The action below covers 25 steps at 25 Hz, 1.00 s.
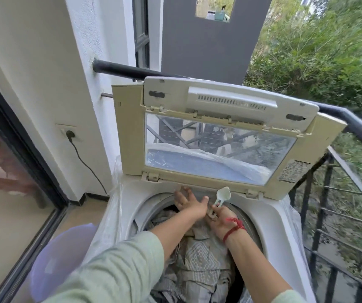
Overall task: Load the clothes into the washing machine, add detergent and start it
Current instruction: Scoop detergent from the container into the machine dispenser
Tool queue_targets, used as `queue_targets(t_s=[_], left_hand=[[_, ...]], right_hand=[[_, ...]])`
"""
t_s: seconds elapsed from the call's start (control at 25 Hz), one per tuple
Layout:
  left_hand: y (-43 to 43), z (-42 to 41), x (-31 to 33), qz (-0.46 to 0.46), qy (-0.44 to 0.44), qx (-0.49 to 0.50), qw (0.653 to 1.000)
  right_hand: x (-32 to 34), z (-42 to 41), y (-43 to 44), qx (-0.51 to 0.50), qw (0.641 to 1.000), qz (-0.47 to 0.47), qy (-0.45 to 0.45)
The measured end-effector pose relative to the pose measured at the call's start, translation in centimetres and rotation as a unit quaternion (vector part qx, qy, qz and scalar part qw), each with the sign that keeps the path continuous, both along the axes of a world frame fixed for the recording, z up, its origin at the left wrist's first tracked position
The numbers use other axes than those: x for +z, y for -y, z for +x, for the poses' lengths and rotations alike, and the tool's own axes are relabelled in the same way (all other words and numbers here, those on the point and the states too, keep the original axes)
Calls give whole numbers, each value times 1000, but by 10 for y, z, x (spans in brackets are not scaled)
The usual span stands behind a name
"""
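Left arm: we stretch it straight forward.
Left hand: our fingers are spread and hold nothing.
Right hand: our fingers pinch a scoop by its handle; red thread circles our wrist.

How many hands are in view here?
2. The left hand reaches open toward the washer's far rim; the right hand, just right of it over the clothes, holds a scoop.
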State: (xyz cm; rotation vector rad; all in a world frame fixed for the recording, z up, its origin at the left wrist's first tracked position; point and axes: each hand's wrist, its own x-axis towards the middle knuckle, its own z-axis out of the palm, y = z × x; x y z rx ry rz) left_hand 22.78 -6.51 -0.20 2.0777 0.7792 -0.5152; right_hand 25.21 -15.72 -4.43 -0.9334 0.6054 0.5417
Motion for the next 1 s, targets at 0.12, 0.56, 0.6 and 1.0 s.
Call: queue_targets(t_s=[0.12,0.56,0.6,1.0], left_hand=[[-29,-40,26,-34,59,23,997],[-82,-382,25,112,319,485,807],[-73,-415,13,125,302,530,782],[2,-714,-63,211,122,806,540]], right_hand=[[29,-34,-8,73,996,3,44],[94,-240,-104,535,832,22,145],[88,-264,-111,572,807,26,141],[50,-536,-155,830,539,-38,142]])
